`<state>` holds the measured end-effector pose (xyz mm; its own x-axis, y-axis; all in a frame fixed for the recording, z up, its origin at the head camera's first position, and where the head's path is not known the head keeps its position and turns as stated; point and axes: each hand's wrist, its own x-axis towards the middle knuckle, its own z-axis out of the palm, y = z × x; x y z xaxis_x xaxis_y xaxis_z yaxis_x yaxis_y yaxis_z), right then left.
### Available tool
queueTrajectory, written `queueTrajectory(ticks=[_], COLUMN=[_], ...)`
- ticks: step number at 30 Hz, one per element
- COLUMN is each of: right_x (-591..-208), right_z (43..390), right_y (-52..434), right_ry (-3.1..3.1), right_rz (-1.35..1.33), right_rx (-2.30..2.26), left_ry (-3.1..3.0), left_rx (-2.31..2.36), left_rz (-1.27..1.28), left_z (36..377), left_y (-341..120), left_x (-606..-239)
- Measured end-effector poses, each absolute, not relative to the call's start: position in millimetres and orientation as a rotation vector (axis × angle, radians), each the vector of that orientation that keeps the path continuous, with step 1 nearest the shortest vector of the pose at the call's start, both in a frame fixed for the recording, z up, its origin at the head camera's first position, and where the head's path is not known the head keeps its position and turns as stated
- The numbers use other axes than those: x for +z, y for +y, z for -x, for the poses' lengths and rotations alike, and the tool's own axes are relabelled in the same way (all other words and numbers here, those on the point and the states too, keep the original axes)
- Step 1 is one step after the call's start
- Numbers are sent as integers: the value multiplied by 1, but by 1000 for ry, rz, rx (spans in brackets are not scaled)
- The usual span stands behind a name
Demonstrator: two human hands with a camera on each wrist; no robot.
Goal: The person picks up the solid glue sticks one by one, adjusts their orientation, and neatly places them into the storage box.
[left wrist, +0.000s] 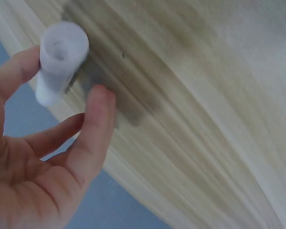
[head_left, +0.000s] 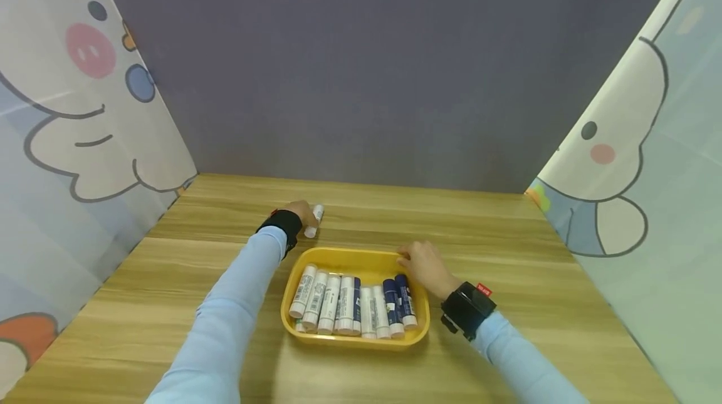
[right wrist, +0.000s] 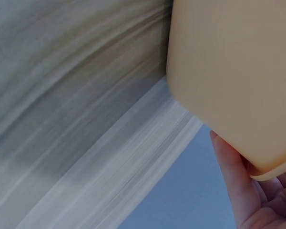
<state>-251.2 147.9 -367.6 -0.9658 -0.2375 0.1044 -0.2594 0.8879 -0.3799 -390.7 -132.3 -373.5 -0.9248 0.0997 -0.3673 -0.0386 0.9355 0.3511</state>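
Note:
My left hand (head_left: 300, 210) is at a white glue stick (head_left: 318, 212) behind a yellow basket (head_left: 354, 342). In the left wrist view the thumb (left wrist: 23, 71) meets the side of the glue stick (left wrist: 64, 47), whose round end faces the camera. The bent fingers (left wrist: 99, 114) stand apart from it. My right hand (head_left: 429, 265) grips the basket's back right corner. In the right wrist view its fingers (right wrist: 233, 167) lie against the outer wall of the basket (right wrist: 233, 71). Inside the basket, several white glue sticks (head_left: 329, 307) and dark blue ones (head_left: 392, 304) lie side by side.
The basket stands on a wood-grain table (head_left: 485, 228). A grey panel (head_left: 361, 72) rises along its back edge, and cartoon-printed sheets (head_left: 101, 122) flank both sides.

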Motion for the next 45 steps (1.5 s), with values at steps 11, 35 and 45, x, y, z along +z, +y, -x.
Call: queueTrajectory(ticks=[11,35,45], right_x=[-367,-365,-366], right_z=[252,254,256], right_y=[148,148,147], right_ry=[-2965,-3024,-3039], right_rz=[-448,-374,-358], right_rx=[624,653,648], left_ry=[2760,2775,2895], left_rx=[561,621,383], left_rz=[-44,-359,-814], left_z=[383,359,294], left_y=[-125,-122,-99], left_x=[-377,-331,-289])
